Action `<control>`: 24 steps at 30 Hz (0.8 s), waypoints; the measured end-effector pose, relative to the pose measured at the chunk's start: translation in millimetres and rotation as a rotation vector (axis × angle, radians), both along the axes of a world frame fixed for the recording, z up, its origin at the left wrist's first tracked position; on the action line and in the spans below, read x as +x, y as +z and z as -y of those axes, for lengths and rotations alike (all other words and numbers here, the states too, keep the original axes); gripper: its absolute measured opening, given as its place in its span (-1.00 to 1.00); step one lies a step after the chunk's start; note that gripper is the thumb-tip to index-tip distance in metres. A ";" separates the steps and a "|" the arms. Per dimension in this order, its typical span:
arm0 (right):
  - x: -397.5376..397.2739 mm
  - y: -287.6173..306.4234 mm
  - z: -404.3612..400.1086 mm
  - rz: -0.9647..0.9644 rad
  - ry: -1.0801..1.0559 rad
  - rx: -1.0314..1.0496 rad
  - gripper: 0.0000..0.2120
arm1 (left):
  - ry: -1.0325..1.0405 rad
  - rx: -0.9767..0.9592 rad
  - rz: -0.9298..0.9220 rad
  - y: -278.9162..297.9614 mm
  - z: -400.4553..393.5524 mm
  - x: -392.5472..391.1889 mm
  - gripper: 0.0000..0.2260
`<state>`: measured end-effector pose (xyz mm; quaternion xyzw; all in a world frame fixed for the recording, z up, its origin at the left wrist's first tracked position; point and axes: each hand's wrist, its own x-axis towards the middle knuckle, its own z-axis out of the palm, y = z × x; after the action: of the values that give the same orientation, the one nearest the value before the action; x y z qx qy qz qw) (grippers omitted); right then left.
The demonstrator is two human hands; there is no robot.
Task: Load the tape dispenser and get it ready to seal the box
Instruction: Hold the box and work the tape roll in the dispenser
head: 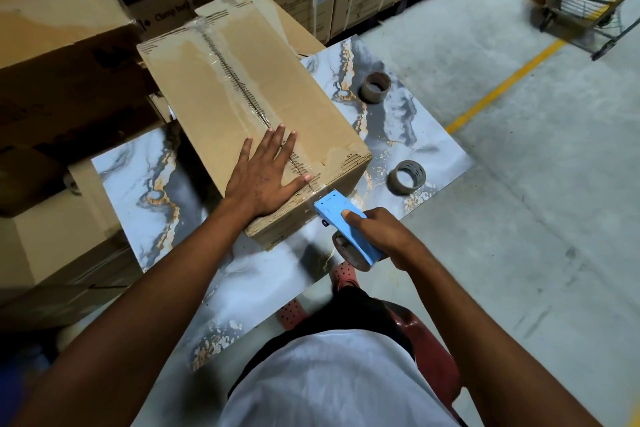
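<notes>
A closed cardboard box (221, 87) lies on a marble-patterned table (408, 135), its centre seam covered with clear tape. My left hand (266, 173) rests flat on the box's near end, fingers spread. My right hand (377, 236) grips a blue tape dispenser (341, 218) with a brown roll (346, 250) mounted underneath. The dispenser's front tip sits at the box's near right corner, by the end of the seam.
An empty cardboard tape core (375, 87) and a nearly spent tape roll (406, 177) stand on the table to the right of the box. Large cartons (62, 55) are stacked at left and behind. A wire cart (595, 10) stands far right on the concrete floor.
</notes>
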<state>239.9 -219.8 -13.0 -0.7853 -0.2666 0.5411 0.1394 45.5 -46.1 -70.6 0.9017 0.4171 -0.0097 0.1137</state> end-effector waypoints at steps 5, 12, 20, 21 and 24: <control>2.7 3.8 -11.5 0.085 0.066 -0.049 -0.46 | 0.000 -0.004 0.000 0.7 0.1 0.3 -0.17; 6.6 14.7 -27.6 0.114 0.100 -0.067 -0.48 | 0.000 -0.007 -0.001 1.1 0.1 0.2 -0.16; 9.1 -26.2 17.0 0.141 0.060 -0.120 -0.55 | 0.005 -0.003 0.006 3.0 2.1 0.0 -0.16; 9.1 -36.0 30.4 0.138 -0.015 -0.118 -0.54 | 0.003 -0.002 0.013 2.7 2.7 0.9 -0.16; 8.7 -49.5 39.5 0.110 -0.198 -0.008 -0.53 | 0.011 -0.005 0.008 3.7 1.8 1.2 -0.15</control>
<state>248.6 -259.3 -62.4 -0.8369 -0.1928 0.4818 0.1742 46.7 -48.0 -67.0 0.8990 0.4217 -0.0063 0.1178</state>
